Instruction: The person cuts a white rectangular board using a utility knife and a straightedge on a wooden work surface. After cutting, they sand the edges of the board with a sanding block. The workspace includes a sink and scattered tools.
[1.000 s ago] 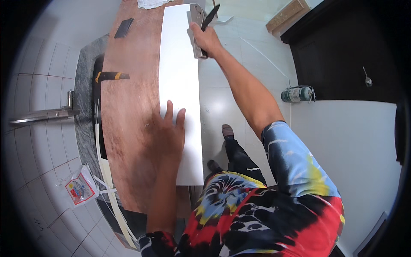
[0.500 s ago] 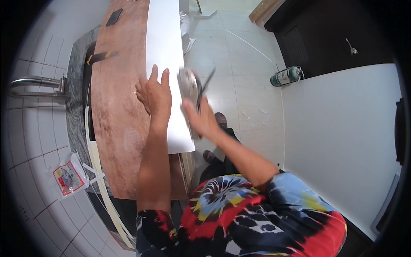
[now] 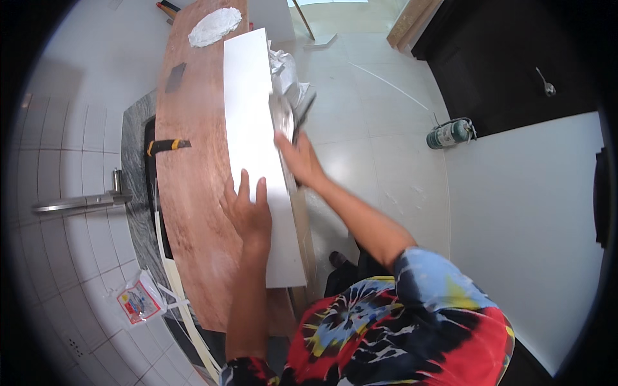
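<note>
A long white board [image 3: 250,109] lies along the right side of a reddish-brown wooden panel. My left hand [image 3: 248,212] rests on the board's near half, fingers spread, pressing on its face. At the board's right edge, my right hand [image 3: 301,159] grips a silver tool [image 3: 282,116] with a dark part jutting off its far end. Motion blurs this tool, and I cannot make out its kind; its silver side lies against the board's edge. Beyond the left side of the board, a yellow and black utility knife [image 3: 168,146] lies on the wooden panel [image 3: 193,212].
A crumpled white cloth [image 3: 215,27] and a dark flat piece [image 3: 175,77] lie on the panel. On the left are a tap [image 3: 80,203], pale strips [image 3: 187,315] and a plastic packet [image 3: 138,301]. A green cylinder [image 3: 449,134] lies by the dark door at right.
The view has shifted, bringing the white cloth and the board's far end into sight. My left hand sits nearer the board's near end; the right hand and tool are farther along its edge.
</note>
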Demonstrator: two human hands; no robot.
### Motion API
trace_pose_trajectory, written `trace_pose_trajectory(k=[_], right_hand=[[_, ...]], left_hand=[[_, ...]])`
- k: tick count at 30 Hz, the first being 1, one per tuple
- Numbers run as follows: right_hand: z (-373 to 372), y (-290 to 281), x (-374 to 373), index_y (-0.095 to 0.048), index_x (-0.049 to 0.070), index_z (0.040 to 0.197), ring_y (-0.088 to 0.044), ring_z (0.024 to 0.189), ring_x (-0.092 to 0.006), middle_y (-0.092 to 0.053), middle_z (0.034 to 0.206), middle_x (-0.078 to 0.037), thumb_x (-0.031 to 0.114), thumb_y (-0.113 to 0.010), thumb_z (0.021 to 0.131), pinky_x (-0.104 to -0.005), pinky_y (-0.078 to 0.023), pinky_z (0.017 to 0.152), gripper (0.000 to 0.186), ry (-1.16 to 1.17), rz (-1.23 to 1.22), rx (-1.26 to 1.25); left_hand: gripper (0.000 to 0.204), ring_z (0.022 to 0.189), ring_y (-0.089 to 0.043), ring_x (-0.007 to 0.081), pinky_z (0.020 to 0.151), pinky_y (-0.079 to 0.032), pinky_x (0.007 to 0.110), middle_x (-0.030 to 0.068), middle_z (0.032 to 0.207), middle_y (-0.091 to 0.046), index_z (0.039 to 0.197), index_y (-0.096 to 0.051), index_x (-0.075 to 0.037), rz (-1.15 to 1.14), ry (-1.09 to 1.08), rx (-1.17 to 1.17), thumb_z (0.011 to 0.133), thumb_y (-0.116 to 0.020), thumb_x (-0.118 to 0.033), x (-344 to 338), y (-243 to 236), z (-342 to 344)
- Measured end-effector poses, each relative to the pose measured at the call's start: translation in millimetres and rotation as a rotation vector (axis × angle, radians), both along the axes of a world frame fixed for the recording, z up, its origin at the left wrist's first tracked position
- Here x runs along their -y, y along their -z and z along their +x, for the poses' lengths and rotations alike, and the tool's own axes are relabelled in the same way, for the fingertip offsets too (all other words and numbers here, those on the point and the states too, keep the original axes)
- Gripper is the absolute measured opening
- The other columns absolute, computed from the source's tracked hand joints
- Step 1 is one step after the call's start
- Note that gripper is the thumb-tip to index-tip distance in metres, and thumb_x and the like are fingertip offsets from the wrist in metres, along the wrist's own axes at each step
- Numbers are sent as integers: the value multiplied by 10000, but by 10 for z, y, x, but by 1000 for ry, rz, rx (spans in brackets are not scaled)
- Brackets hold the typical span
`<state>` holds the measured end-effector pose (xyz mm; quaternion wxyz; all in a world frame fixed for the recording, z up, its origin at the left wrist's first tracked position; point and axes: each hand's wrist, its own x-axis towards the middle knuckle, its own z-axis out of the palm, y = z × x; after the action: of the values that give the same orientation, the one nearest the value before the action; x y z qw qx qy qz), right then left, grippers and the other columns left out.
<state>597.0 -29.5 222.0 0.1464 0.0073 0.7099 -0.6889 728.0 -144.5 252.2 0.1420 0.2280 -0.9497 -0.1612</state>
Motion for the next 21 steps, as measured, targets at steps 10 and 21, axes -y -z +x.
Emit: trace_pose_trajectory(k=[10, 21], right_hand=[[-3343, 510, 661, -599, -178, 1262, -722, 974, -269, -712, 1147, -216, 515, -654, 1000, -429, -592, 830, 743, 31, -286, 39], [-3458, 218, 721, -586, -208, 1242, -718, 867, -275, -710, 1062, -227, 492, -674, 949, -424, -597, 760, 764, 17, 62, -78]], left_hand=[[498, 1198, -612, 412, 1027, -480, 503, 217, 1418, -595, 1292, -738, -63, -131, 27, 228, 985, -675, -451, -116, -372, -121], [501, 1314, -545, 421, 1128, -409, 517, 262, 1422, -574, 1324, -707, -15, -128, 20, 368, 1010, -664, -403, -152, -571, -174]])
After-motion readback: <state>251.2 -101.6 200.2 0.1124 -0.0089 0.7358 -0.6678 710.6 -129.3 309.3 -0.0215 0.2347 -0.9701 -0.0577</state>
